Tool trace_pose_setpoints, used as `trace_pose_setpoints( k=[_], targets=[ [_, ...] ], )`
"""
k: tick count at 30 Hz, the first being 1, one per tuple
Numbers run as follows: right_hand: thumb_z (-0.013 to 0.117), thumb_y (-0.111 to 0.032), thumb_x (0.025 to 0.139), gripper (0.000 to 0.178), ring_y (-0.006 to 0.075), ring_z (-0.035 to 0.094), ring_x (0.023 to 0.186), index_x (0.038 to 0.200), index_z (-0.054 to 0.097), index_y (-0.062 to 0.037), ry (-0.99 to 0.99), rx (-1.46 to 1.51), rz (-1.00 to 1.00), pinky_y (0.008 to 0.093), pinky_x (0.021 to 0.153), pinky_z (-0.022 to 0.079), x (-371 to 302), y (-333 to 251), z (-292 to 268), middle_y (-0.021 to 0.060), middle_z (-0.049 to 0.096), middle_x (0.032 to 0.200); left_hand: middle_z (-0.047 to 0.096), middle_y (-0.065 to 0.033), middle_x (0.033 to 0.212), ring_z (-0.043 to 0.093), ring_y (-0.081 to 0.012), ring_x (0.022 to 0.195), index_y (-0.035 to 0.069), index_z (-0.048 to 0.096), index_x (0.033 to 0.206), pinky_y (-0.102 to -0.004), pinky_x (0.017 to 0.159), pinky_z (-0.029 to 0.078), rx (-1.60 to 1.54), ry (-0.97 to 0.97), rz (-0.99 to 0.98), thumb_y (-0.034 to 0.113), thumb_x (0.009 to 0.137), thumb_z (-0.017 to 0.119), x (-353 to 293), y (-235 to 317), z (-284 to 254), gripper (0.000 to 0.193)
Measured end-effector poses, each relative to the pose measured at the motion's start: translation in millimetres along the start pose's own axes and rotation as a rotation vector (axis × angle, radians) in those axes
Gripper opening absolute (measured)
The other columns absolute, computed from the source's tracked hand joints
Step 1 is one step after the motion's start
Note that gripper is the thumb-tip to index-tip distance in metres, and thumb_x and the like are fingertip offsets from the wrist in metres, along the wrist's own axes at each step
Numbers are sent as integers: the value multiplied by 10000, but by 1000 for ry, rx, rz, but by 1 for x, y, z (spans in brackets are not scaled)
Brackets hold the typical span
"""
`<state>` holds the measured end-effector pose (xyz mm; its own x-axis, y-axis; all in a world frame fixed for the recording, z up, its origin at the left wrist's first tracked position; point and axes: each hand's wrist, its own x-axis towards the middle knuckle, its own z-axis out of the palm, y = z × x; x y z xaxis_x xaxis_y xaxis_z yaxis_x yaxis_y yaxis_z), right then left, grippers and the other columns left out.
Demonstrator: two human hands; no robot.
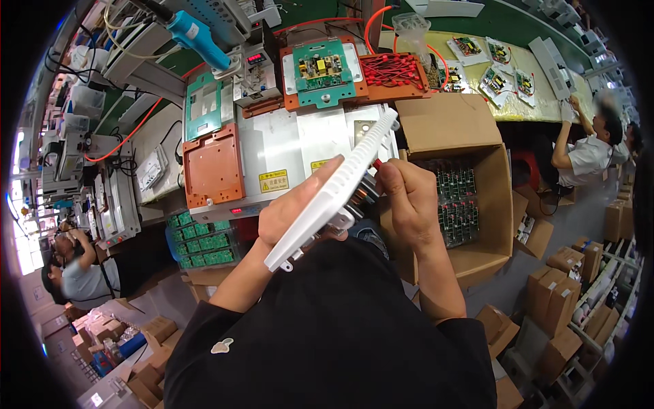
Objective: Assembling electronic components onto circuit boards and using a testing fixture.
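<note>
Currently our left hand [300, 211] grips the white ribbed housing [337, 187] edgewise (risky); our right hand [409, 194], pinching a red-tipped part [377, 164], could slip.

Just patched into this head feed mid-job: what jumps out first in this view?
Dead centre, the left hand holds a long white ribbed plastic cover tilted on edge, while the right hand pinches something small and red at its upper side. Behind them sits a metal fixture with orange plates and a green circuit board. To the right stands an open cardboard box packed with circuit boards.
</note>
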<state>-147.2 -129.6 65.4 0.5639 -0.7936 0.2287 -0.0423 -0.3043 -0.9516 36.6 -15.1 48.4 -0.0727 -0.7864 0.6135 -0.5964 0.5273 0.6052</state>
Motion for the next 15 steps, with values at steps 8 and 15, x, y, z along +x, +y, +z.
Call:
trace_pose_setpoints(
  k=[8,15],
  targets=[
    [543,-207,1004,333,412,553,632,746,568,3,-73,-218,-67,462,575,418,5,15,4,203,535,650,508,-241,1420,626,-278,1168,-110,400,1426,-322,907,549,-197,-164,-121,208,884,705,11,1,-24,699],
    [534,-208,1014,295,166,546,600,863,622,30,-114,-80,126,328,575,438,-3,48,4,92,587,667,713,-88,1027,682,-171,898,-39,627,1184,-292,811,547,-258,114,-495,124,770,854,-7,-20,0,500]
  ],
)
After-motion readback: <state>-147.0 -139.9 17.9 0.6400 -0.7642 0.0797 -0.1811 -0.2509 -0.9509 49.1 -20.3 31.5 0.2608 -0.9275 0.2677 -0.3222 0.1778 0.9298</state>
